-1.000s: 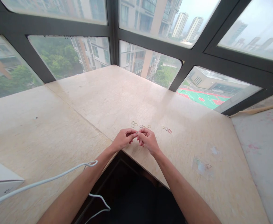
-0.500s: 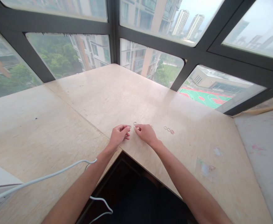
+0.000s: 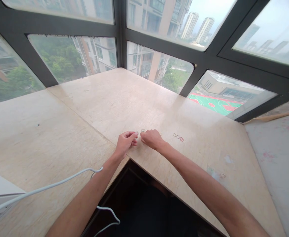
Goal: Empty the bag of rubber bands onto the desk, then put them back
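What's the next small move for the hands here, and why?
I'd probably have the right hand pinch the ring just beyond its fingertips. It is close and partly uncovered, while the left hand has thumb and finger together, seemingly on something small. Whether the right fingertips already hold anything is hidden.

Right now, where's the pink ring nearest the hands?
Head view: the pink ring lies on the table, right of the right hand, at the right end of a short row of rings.
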Motion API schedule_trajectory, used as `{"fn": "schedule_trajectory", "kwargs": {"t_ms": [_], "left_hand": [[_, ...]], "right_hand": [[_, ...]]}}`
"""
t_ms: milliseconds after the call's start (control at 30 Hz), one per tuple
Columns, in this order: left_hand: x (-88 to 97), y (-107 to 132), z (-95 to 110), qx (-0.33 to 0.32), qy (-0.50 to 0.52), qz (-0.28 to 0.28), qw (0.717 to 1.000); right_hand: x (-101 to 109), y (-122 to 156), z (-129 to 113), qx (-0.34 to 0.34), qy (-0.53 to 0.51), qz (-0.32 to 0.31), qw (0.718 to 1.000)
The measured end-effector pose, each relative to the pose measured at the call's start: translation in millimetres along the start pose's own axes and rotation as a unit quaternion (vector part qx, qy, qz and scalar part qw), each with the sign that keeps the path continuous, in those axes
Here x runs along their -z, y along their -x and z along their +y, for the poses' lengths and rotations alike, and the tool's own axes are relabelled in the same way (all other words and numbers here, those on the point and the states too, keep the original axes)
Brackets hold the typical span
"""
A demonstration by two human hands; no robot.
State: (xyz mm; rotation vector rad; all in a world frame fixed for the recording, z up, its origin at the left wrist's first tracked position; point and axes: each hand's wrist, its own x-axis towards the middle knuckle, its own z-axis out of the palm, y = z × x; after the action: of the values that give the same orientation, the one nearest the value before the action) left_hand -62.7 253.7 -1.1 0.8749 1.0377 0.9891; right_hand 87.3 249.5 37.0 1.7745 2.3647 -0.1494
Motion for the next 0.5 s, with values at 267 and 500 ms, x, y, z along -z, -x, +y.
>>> {"fn": "schedule_trajectory", "kwargs": {"t_ms": [267,500], "left_hand": [[-0.8,2,1,0.007,0.002,-0.039,0.999],[-9.3,8,-3,-0.010,-0.014,-0.086,0.996]], "right_hand": [[-31,29,7,-0.097,-0.626,0.173,0.754],[-34,37,-1,-0.071,-0.663,0.190,0.721]]}}
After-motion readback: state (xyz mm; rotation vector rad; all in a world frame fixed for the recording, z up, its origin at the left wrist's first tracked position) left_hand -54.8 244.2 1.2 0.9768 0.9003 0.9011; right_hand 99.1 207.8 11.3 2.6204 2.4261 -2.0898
